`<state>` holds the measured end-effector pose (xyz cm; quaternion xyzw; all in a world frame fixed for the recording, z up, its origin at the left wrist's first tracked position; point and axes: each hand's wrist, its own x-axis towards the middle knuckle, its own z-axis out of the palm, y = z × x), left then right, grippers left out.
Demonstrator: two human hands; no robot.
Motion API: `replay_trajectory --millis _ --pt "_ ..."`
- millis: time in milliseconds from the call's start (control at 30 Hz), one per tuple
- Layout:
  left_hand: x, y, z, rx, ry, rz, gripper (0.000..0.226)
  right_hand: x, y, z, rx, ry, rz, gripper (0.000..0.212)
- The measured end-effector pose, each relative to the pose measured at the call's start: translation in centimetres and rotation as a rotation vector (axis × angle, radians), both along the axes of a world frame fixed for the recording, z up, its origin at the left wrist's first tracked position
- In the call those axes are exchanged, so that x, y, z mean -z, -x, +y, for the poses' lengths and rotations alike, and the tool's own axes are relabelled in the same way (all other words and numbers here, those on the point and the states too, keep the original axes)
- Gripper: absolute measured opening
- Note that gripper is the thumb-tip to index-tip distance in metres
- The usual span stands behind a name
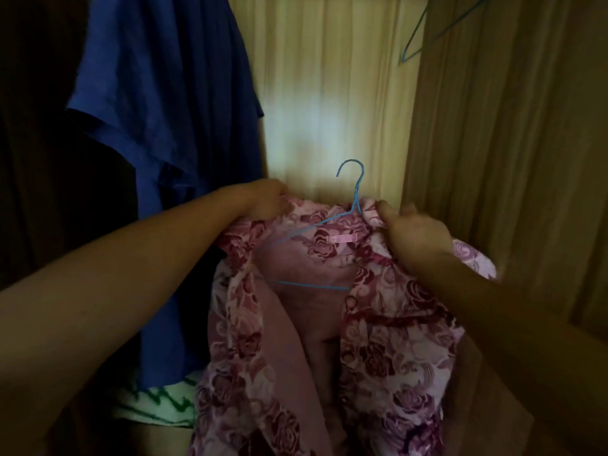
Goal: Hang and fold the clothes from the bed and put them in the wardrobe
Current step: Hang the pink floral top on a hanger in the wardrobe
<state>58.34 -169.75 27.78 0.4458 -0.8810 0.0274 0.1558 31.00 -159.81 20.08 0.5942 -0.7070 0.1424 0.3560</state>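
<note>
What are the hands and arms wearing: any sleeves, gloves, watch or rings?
Nothing visible. The left arm and right arm are bare to the frame edge, no sleeves. The left hand and right hand show no glove, watch or ring, though the light is dim.

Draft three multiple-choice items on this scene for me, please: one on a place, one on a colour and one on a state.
1. Where does the blue garment hang, relative to the floral shirt?
A. To its right
B. To its left
C. Beneath it

2. What colour is the wire hanger inside the floral shirt?
A. White
B. Black
C. Blue

3. How is the hanger's hook?
A. Free, above the collar
B. Caught on a rail
C. Buried in the cloth

Answers:
1 B: the blue garment fills the upper left of the view.
2 C: blue wire crosses the open neckline.
3 A: the hook stands clear while the left hand and right hand grip the shirt's shoulders.
</note>
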Motion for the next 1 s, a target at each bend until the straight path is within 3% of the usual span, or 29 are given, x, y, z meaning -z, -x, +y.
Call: replay_trajectory --millis 167,267,433,533,600,633,700,800,900,1000 --pt "-2.6 -2.0 0.8 -0.126 0.104 -0.165 0.038 -0.7 -0.9 0.3 0.074 0.011 0.093 0.044" --pt "-2.0 -0.3 1.6 -0.130 0.015 -0.150 0.041 -1.3 -2.3 -0.1 0.072 0.033 0.091 0.041" --pt "0.6 1.8 1.5 -0.140 -0.107 0.171 0.040 -1.6 -4.5 -0.4 -0.049 0.079 -0.017 0.046" --pt "1.8 1.9 0.8 -0.107 -0.205 0.471 0.026 -1.5 -4.7 -0.3 -0.097 0.111 -0.058 0.048" --pt "2.3 1.1 0.8 -0.054 -0.222 0.536 0.018 -1.7 -3.8 -0.2 -0.089 0.124 -0.051 0.046" --pt "2.4 0.4 0.8 -0.032 -0.204 0.466 0.026 -1.9 -3.2 -0.2 -0.079 0.131 -0.052 0.046" --pt "2.7 -1.3 0.7 -0.038 -0.169 0.156 0.037 -2.2 -2.1 0.0 -0.061 0.151 -0.067 0.043" --pt "3.7 -3.5 -0.2 -0.127 -0.127 -0.202 0.040 -2.2 -1.5 0.1 -0.060 0.143 -0.045 0.041" --pt "4.5 -4.9 -1.0 -0.175 -0.222 -0.283 0.030 -1.8 -1.7 0.2 -0.045 0.102 0.031 0.042" --pt "4.4 -5.7 -1.4 -0.188 -0.193 -0.224 0.014 -1.5 -1.5 0.5 0.002 0.079 0.145 0.046"
